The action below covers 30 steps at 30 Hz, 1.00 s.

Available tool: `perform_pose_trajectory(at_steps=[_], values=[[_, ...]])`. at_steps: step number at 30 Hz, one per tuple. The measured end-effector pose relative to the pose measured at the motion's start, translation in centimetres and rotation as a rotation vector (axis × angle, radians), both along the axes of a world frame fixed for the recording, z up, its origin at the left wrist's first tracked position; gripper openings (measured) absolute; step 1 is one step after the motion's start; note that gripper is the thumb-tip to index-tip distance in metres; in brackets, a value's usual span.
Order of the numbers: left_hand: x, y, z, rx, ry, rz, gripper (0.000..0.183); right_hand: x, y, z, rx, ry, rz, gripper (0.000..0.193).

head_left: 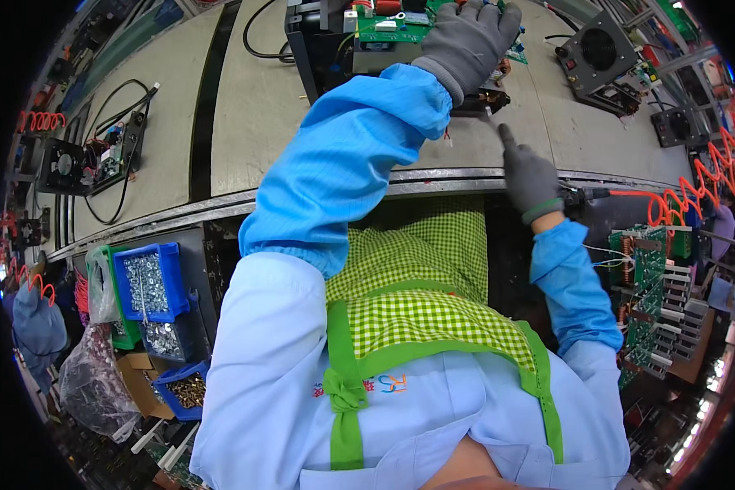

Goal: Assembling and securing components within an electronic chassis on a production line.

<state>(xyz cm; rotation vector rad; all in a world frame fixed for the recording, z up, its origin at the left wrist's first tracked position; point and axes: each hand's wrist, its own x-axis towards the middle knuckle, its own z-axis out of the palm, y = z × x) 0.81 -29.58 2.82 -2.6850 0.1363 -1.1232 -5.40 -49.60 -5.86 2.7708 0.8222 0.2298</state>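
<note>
My left hand (472,47), in a grey glove, reaches across an opened black-cased electronic unit (322,61). Its fingers lie spread over the parts inside, beside a green circuit board (394,29); what is under the palm is hidden. My gloved right hand (532,173) is at the bench's front edge, index finger stretched toward the unit's near side. The other fingers seem closed round a slim air screwdriver (573,197), mostly covered by the hand, whose rear end meets a red coiled hose. A small white connector (488,111) shows close to that fingertip.
More fan-fitted units stand at the right (600,51) and left (61,166) of the bench (253,139). Below left are blue bins (174,282) of small metal fasteners. Green boards with metal heatsinks (649,298) stand at the right, under the red coiled hose (657,204).
</note>
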Motion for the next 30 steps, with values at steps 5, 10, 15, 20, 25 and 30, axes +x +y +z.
perform_pose_trajectory(at_steps=[5, 10, 15, 20, 25, 30], values=[[1.2, 0.5, -1.2, 0.263, -0.099, 0.233, 0.046, 4.5, 1.8, 5.4, -0.118, 0.052, -0.051, 0.043], [0.5, 1.9, 0.1, -0.155, -0.011, -0.216, 0.041, 7.3, 4.4, 8.0, -0.208, 0.155, -0.005, 0.042], [1.0, 2.2, -0.8, -0.132, -0.145, -0.196, 0.044, 5.1, 4.5, 3.9, -0.178, 0.229, -0.134, 0.059], [-2.4, -0.9, 2.7, 0.294, 0.163, 0.309, 0.047, 2.0, 2.2, -3.7, 0.089, 0.135, -0.243, 0.073], [0.6, 1.7, -0.4, -0.240, -0.021, -0.200, 0.064, 1.8, 1.7, -3.9, 0.160, 0.077, -0.178, 0.068], [1.7, 1.8, -2.2, -0.184, -0.086, -0.233, 0.051, 2.3, 0.4, 1.1, 0.058, 0.027, -0.111, 0.048]])
